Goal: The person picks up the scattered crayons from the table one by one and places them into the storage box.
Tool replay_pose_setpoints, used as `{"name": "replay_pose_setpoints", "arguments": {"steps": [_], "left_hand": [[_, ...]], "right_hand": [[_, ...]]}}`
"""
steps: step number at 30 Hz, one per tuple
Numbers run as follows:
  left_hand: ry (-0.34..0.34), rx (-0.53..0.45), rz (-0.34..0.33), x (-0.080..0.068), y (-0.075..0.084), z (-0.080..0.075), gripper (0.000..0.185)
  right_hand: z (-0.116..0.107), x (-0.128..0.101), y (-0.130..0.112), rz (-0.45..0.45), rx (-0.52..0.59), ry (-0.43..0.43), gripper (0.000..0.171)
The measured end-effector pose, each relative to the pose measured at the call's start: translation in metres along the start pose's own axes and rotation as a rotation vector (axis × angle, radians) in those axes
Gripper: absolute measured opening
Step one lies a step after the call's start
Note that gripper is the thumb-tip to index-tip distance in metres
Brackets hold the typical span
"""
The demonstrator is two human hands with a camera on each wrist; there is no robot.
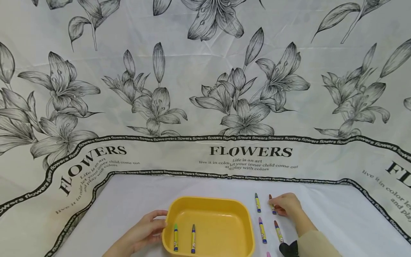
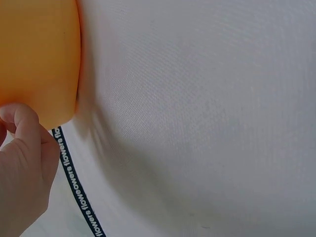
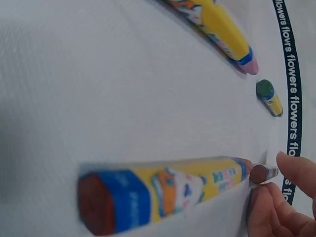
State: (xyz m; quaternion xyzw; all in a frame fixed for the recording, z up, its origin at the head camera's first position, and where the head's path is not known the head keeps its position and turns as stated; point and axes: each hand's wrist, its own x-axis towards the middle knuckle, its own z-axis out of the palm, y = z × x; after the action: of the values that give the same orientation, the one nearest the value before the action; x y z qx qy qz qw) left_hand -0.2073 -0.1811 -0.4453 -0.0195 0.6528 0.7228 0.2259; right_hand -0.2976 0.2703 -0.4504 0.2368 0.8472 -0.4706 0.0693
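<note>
A yellow plastic tray (image 1: 244, 228) sits on the white table near the front edge. Inside it lie a green-tipped crayon (image 1: 175, 237) and a grey-tipped crayon (image 1: 193, 238). My left hand (image 1: 160, 225) grips the tray's left rim; in the left wrist view its fingers (image 2: 24, 133) curl against the tray wall (image 2: 39, 54). Right of the tray, my right hand (image 1: 276, 206) pinches a brown-tipped crayon (image 1: 271, 200) lying on the table. The right wrist view shows fingertips (image 3: 291, 170) closing on that crayon's end (image 3: 263, 173).
More crayons lie loose beside the tray: a green-tipped one (image 1: 257, 202), a purple-tipped one (image 1: 262, 230), another brown one (image 1: 278, 231) and a pink tip (image 1: 268, 254) at the frame's bottom. A flower-printed cloth (image 1: 205, 89) rises behind the table.
</note>
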Motion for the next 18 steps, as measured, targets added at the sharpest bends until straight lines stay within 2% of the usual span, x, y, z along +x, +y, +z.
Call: {"name": "replay_pose_setpoints", "arguments": {"steps": [3,6,8,11,14,18], "left_hand": [[0.010,0.000,-0.010,0.000,0.001,0.000,0.054],[0.010,-0.005,-0.012,0.001,0.002,0.000,0.055],[0.004,-0.010,-0.010,0.002,0.002,0.000,0.056],[-0.003,-0.012,-0.012,0.001,0.002,0.001,0.056],[0.002,-0.008,-0.014,0.001,0.002,0.001,0.056],[0.012,-0.004,-0.020,0.000,0.004,0.002,0.056]], "right_hand": [[0.004,-0.006,-0.003,-0.073,-0.142,0.030,0.020],[0.005,-0.009,-0.007,-0.111,-0.189,0.029,0.019],[0.005,-0.009,-0.010,-0.102,-0.152,0.005,0.017],[0.003,-0.011,-0.014,-0.076,-0.039,-0.066,0.016],[0.000,-0.015,-0.019,-0.069,0.061,-0.162,0.025],[-0.003,-0.025,-0.029,-0.059,0.132,-0.258,0.032]]}}
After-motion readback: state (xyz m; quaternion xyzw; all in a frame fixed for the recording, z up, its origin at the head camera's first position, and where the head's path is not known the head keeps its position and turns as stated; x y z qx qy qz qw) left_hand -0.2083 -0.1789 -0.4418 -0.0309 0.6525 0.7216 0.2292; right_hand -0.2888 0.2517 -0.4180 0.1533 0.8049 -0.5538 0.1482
